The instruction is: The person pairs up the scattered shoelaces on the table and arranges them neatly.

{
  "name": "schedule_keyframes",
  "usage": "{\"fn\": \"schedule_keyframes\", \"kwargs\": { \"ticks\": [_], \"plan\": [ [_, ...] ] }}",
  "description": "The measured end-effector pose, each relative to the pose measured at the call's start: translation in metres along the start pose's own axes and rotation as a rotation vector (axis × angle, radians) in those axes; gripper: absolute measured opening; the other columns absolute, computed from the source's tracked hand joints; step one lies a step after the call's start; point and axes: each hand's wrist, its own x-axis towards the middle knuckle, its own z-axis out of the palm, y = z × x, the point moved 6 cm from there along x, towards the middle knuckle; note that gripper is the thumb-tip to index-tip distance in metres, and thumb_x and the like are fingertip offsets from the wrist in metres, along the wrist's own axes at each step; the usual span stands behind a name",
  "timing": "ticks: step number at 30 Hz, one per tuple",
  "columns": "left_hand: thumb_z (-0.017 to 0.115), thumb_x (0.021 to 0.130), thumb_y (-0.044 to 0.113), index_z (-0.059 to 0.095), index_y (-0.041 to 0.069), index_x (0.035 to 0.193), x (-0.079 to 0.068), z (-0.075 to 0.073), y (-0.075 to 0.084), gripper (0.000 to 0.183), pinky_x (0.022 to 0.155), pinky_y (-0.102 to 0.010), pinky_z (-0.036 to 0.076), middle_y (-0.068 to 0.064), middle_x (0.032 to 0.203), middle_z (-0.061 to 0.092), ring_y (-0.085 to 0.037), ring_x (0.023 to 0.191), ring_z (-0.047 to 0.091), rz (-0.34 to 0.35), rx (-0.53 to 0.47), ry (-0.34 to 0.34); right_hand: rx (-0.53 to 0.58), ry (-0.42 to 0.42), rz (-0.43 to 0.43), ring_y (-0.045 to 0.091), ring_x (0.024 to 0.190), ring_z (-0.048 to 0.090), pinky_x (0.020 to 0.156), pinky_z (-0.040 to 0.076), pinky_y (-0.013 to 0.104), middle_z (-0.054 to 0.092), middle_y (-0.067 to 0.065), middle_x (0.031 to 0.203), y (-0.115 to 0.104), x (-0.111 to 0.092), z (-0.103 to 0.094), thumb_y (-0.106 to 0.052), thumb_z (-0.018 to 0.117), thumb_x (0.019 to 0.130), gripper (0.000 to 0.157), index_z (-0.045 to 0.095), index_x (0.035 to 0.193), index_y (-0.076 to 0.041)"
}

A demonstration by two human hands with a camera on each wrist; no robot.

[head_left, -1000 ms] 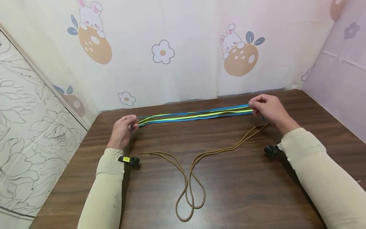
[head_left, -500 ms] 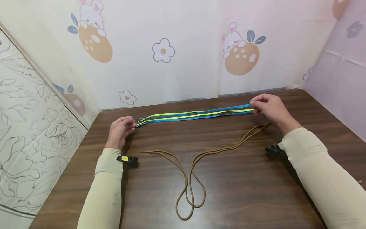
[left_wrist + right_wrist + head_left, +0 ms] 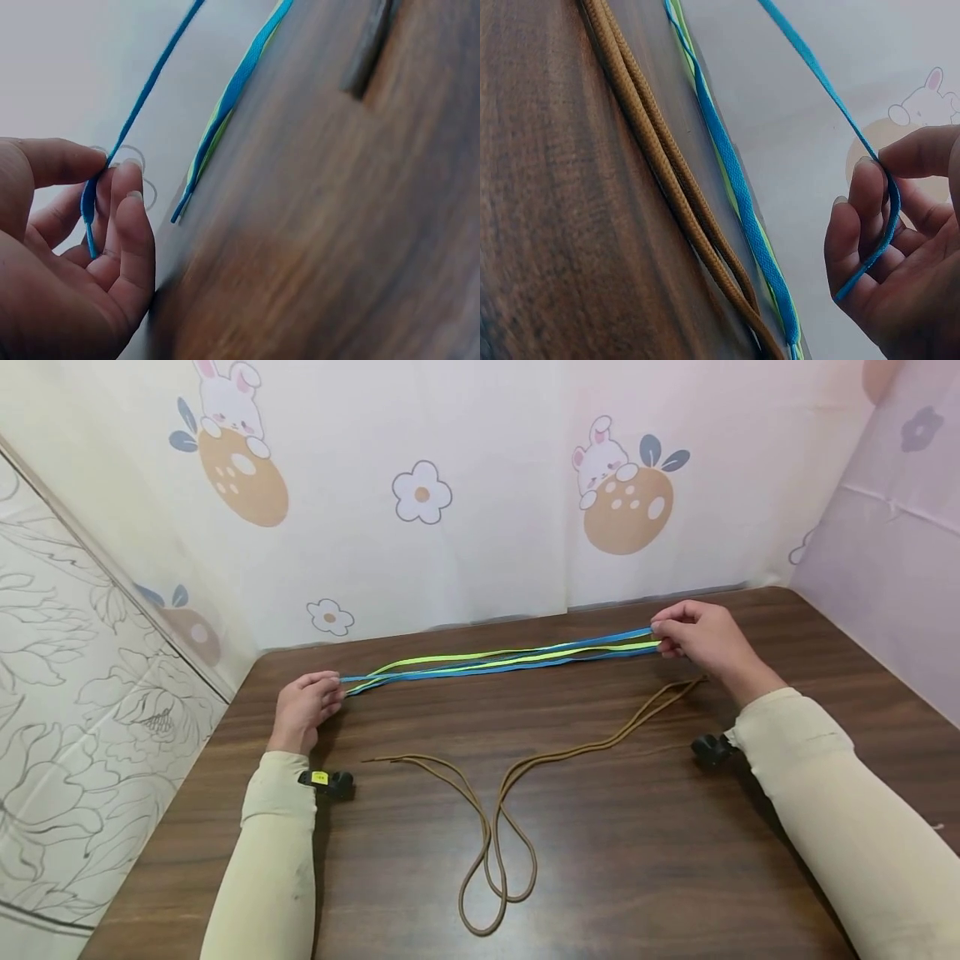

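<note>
A flat blue shoelace [image 3: 156, 79] stretches straight between my two hands, above the table. My left hand [image 3: 302, 708] pinches one end of it between thumb and fingertips, and its tip hangs down into the palm. The other end is pinched by my right hand [image 3: 708, 642], where the lace [image 3: 821, 75] curves past the thumb and its tip lies across the lower fingers. Beneath it, a yellow-green shoelace [image 3: 442, 657] and blue lacing [image 3: 742, 202] lie lengthwise together along the back of the table.
A brown round shoelace [image 3: 497, 827] lies doubled and looped in the middle of the wooden table [image 3: 615, 843], its right end near my right wrist. A patterned wall covering [image 3: 495, 527] rises right behind the table's back edge. Each wrist wears a small black camera [image 3: 337, 785].
My left hand has moved left and slightly nearer, drawing the held blue lace with it across the laces below. My right hand stays almost in place. The brown lace has not moved.
</note>
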Motion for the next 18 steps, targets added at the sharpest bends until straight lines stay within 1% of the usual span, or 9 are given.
{"fn": "schedule_keyframes", "kwargs": {
  "ticks": [4,7,9,11,13,15,18],
  "plan": [
    [0.064,0.099,0.013,0.058,0.0,0.131,0.0001,-0.0017,-0.0005,0.035,0.068,-0.02,0.055,-0.005,0.101,0.067,-0.011,0.079,0.066,-0.011,0.021,0.018,-0.004,-0.005,0.0,0.012,0.075,0.065,0.073,0.059,0.034,0.066,0.009,0.096,-0.0011,-0.0003,-0.0019,-0.03,0.061,0.101,0.036,0.06,0.117,0.003],
    [0.065,0.098,0.011,0.058,-0.002,0.13,0.0007,-0.0005,-0.0016,0.035,0.067,-0.02,0.055,-0.002,0.092,0.068,-0.009,0.075,0.066,0.003,0.055,0.011,-0.011,-0.009,0.007,0.013,0.076,0.065,0.073,0.059,0.034,0.066,0.009,0.095,0.0015,-0.0002,-0.0042,-0.03,0.062,0.101,0.037,0.06,0.117,0.003],
    [0.064,0.098,0.011,0.06,-0.003,0.129,0.001,0.0003,-0.002,0.035,0.066,-0.019,0.055,-0.001,0.09,0.068,-0.008,0.073,0.066,0.017,0.091,0.008,-0.012,-0.012,0.011,0.013,0.076,0.065,0.073,0.059,0.033,0.066,0.009,0.094,0.0034,0.0004,-0.0052,-0.03,0.062,0.101,0.037,0.06,0.118,0.004],
    [0.063,0.098,0.011,0.061,-0.004,0.128,0.0006,0.001,-0.002,0.034,0.066,-0.019,0.055,-0.003,0.091,0.068,-0.007,0.071,0.065,0.033,0.126,0.0,-0.01,-0.013,0.018,0.012,0.075,0.065,0.072,0.059,0.033,0.066,0.008,0.092,0.0056,0.0015,-0.0056,-0.03,0.062,0.101,0.038,0.06,0.118,0.004],
    [0.061,0.1,0.012,0.062,-0.004,0.129,0.0003,0.0008,-0.0021,0.033,0.067,-0.019,0.055,-0.005,0.096,0.067,-0.007,0.072,0.066,0.04,0.158,0.0,-0.009,-0.019,0.026,0.011,0.074,0.065,0.072,0.059,0.033,0.066,0.006,0.089,0.0066,0.0025,-0.0052,-0.03,0.062,0.101,0.038,0.059,0.118,0.004],
    [0.06,0.101,0.012,0.061,-0.004,0.129,0.0001,0.0012,-0.0018,0.033,0.067,-0.019,0.056,-0.007,0.099,0.067,-0.007,0.072,0.067,0.05,0.174,-0.007,-0.012,-0.023,0.032,0.011,0.074,0.065,0.072,0.059,0.033,0.067,0.006,0.089,0.0071,0.0031,-0.005,-0.03,0.061,0.101,0.038,0.059,0.12,0.004],
    [0.058,0.102,0.013,0.061,-0.004,0.129,0.0008,0.001,-0.0029,0.032,0.068,-0.019,0.056,-0.008,0.1,0.067,-0.007,0.072,0.068,0.053,0.188,-0.01,-0.006,-0.025,0.048,0.011,0.075,0.065,0.073,0.059,0.033,0.067,0.007,0.092,0.0083,0.0038,-0.0045,-0.025,0.056,0.103,0.035,0.058,0.121,0.004]
  ]
}}
